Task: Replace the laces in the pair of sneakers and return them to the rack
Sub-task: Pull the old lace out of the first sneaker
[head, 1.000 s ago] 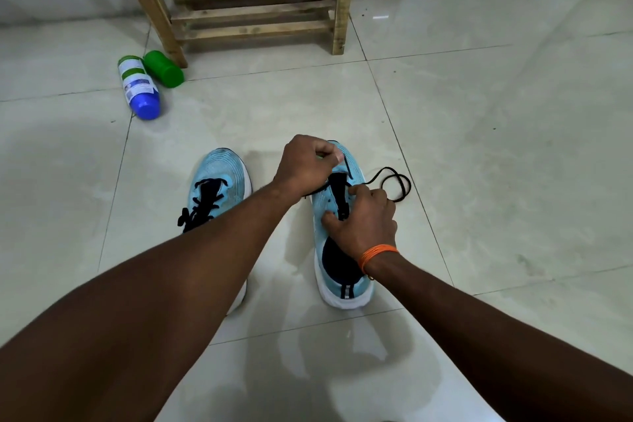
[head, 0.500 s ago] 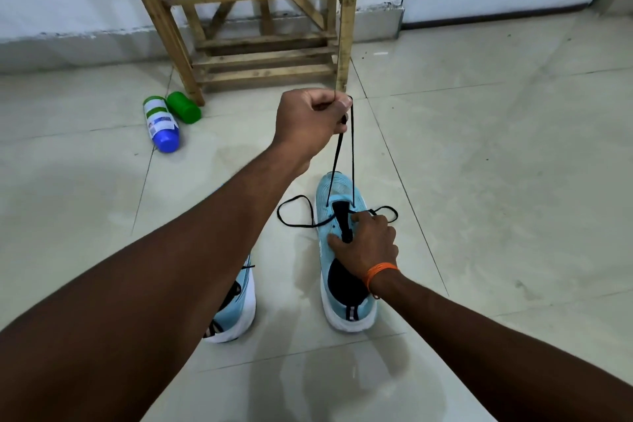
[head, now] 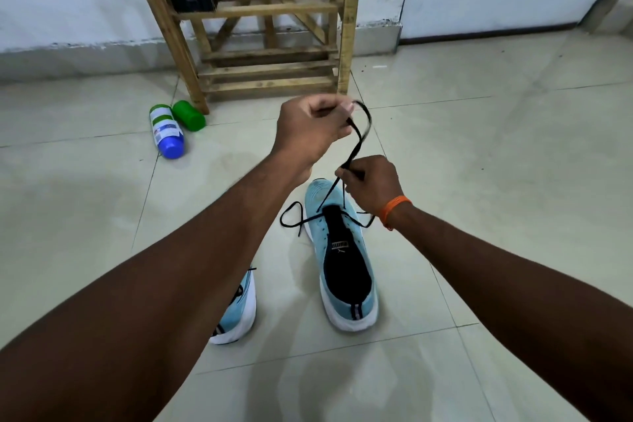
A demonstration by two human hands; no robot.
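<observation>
While the pale tiled floor (head: 479,181) takes up most of the view, the slatted wooden rack (head: 274,7) stands at its far edge against the wall, with neither shoe on it. Well short of the rack, the light-blue sneaker with the white sole (head: 346,260) sits toe-forward on the floor. Its partner, a second light-blue sneaker (head: 239,312), lies to its left, mostly hidden behind the left forearm.

Above the toe of the first shoe, the left hand (head: 310,127) is raised and curled, pinching the upper bend of the thin black lace (head: 358,144). The right hand (head: 375,183) sits lower, just over the toe, pinching the same lace where its two strands meet.

From there the strands drop to the front eyelets only, and loose ends trail on the floor at either side. The eyelets further back look bare.

I judge the step in hand to be work on this shoe's lace at the toe end. Whether the lace is going in or coming out I cannot tell. The next move calls for keeping both strands taut and even, then feeding or freeing one tip at a single eyelet. The return to the rack is not yet begun.
</observation>
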